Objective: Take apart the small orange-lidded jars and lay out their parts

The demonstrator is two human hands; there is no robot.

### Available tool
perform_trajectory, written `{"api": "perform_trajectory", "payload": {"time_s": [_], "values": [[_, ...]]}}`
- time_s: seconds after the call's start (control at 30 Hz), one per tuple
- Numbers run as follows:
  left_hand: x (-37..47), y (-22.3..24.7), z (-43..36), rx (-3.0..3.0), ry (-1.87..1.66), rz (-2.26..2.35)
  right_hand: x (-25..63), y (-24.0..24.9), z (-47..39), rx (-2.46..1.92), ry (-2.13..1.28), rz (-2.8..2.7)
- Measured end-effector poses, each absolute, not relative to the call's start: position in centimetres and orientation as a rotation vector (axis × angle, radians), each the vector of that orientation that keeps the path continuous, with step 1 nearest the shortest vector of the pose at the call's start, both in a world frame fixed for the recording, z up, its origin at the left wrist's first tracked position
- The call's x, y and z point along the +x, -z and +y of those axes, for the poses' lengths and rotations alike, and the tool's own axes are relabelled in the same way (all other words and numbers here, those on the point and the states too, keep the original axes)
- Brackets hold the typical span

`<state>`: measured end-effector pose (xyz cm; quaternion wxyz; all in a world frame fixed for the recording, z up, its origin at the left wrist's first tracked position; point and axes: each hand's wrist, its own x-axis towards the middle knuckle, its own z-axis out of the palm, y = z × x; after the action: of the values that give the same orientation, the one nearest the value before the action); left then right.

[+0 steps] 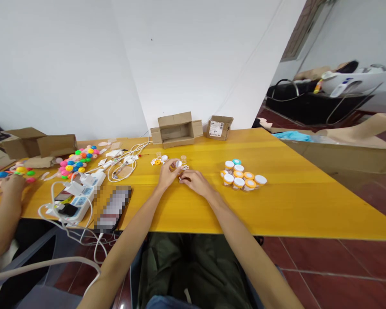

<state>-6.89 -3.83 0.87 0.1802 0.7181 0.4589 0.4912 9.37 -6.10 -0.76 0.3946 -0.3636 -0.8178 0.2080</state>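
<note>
My left hand (169,172) pinches a small white round lid (179,163) between thumb and fingers, a little above the table. Close beside it, my right hand (195,181) has its fingers pressed together near small white pieces (185,167); what it grips, if anything, is too small to make out. Just beyond the hands stands a clear plastic cup (183,159). Left of them lie an orange lid (157,162), a white lid (164,158) and another cluster of small white pieces. A group of small jars (239,182) with white, orange and teal lids stands to the right.
Open cardboard boxes (176,134) (219,128) stand along the wall. At left are a white power strip (83,199) with tangled cables, a phone (114,209) and colourful balls (73,165). A co-worker's hand (13,186) handles similar balls at far left.
</note>
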Motion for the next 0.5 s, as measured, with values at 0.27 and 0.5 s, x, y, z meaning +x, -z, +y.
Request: {"api": "perform_trajectory", "payload": {"time_s": [0.27, 0.5], "values": [[-6.94, -0.99, -3.77, 2.079, -1.392, 1.301, 9.4, 0.45, -6.17, -0.919, -0.566, -2.057], [-7.01, -0.65, -3.85, 2.174, -1.283, 1.242, 9.76, -0.05, -5.92, -1.051, -0.548, -1.724]]}}
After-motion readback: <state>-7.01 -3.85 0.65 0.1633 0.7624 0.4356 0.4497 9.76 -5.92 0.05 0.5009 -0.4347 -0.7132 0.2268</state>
